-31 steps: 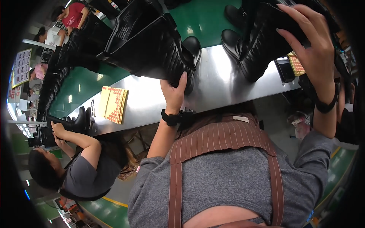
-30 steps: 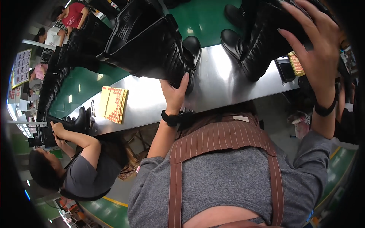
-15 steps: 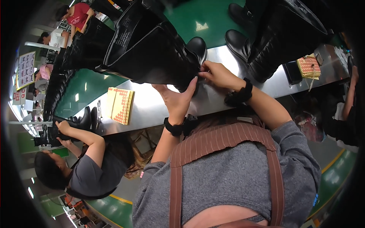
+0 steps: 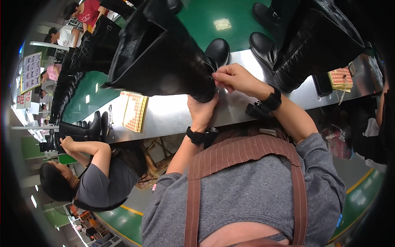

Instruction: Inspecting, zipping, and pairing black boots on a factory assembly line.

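Note:
A tall black boot (image 4: 164,61) with a lace-up front stands tilted in front of me, its wide shaft opening toward the upper left. My left hand (image 4: 201,112) holds it low at the heel and ankle, with the fingers mostly hidden behind the leather. At the ankle, just right of the boot, my right hand (image 4: 238,80) is closed in a pinch. Whatever lies between its thumb and forefinger is too small to make out. The rounded toe (image 4: 218,50) of a boot shows beyond my hands.
Another tall laced boot (image 4: 312,49) stands to the right on the metal bench (image 4: 164,117). Yellow printed cards (image 4: 134,111) lie at left, another stack (image 4: 340,79) at right beside a black case (image 4: 322,85). A green surface (image 4: 195,18) runs behind. A co-worker (image 4: 96,168) handles boots at left.
My left hand has moved from the side of the ankle down around the heel. The boot has turned and tilted. My right hand stays pinched near the ankle, now slightly farther right.

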{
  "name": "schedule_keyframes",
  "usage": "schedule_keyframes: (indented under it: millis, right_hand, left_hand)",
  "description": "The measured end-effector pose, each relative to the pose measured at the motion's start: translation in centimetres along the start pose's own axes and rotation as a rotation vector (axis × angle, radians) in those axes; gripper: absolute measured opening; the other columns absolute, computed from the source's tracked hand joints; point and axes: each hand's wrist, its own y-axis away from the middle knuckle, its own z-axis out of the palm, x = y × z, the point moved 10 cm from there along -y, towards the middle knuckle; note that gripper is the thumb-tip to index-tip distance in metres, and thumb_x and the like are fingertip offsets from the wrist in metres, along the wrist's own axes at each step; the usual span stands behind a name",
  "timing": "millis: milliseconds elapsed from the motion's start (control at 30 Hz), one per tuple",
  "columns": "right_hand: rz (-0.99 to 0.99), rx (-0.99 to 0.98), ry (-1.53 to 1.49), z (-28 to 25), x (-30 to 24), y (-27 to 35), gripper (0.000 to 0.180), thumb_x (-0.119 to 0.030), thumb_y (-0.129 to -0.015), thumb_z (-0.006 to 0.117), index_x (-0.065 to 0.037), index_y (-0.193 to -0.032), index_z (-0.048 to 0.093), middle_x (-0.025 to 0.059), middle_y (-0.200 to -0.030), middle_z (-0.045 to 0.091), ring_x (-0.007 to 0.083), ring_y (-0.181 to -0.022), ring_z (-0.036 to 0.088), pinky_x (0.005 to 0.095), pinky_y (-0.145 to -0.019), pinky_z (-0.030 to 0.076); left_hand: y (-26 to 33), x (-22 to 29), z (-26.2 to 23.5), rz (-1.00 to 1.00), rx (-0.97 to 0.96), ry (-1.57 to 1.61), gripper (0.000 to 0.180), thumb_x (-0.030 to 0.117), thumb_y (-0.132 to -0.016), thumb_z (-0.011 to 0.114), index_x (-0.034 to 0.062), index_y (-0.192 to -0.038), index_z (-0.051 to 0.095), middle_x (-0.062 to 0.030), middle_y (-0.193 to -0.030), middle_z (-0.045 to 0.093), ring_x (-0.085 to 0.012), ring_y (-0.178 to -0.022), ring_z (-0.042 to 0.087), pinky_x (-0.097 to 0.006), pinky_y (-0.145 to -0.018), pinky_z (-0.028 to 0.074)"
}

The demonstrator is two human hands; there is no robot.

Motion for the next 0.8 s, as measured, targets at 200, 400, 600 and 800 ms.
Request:
schedule_keyframes:
  millis: [200,400,600,800]
  right_hand:
    - [-0.256,0.013,-0.073,1.0,-8.3,1.1,0.034,-0.03,-0.098,0.055,-0.002,-0.082,0.064,0.0011,-0.069,0.061,0.0067,-0.054,0.055,0.0194,-0.052,0.044]
    - [-0.237,0.071,0.061,1.1,-8.3,0.3,0.033,-0.029,-0.098,0.054,0.0,-0.087,0.065,0.0013,-0.073,0.063,0.0064,-0.057,0.057,0.0205,-0.054,0.047]
    - [-0.309,0.136,0.045,0.6,-8.2,0.2,0.032,-0.026,-0.096,0.057,0.001,-0.083,0.068,0.0052,-0.068,0.065,0.0099,-0.054,0.06,0.0237,-0.052,0.047]
    - [-0.296,0.053,0.027,1.2,-8.0,0.1,0.032,-0.027,-0.095,0.058,0.001,-0.084,0.068,0.0047,-0.068,0.065,0.0092,-0.054,0.06,0.0228,-0.052,0.047]
  left_hand:
    - [0.2,2.5,0.0,-0.009,-0.004,-0.057,0.069,0.016,-0.067,0.083,-0.0003,-0.122,0.045,-0.0142,-0.114,0.057,-0.0238,-0.106,0.057,-0.035,-0.092,0.044]
    - [3.4,25.1,-7.2,1.057,0.413,-0.383,0.092,0.02,-0.075,0.073,-0.0082,-0.142,0.017,-0.0199,-0.142,0.026,-0.032,-0.134,0.028,-0.048,-0.113,0.02]
    - [-0.7,31.7,-1.5,0.914,0.302,-1.107,0.056,0.017,-0.07,0.074,0.0069,-0.124,0.06,-0.0087,-0.084,0.055,-0.0234,-0.091,0.052,-0.037,-0.094,0.035]
    - [-3.2,30.6,-2.0,0.814,0.162,-0.875,0.04,0.005,-0.07,0.066,0.0128,-0.109,0.069,-0.0026,-0.071,0.058,-0.0212,-0.082,0.055,-0.036,-0.089,0.036]
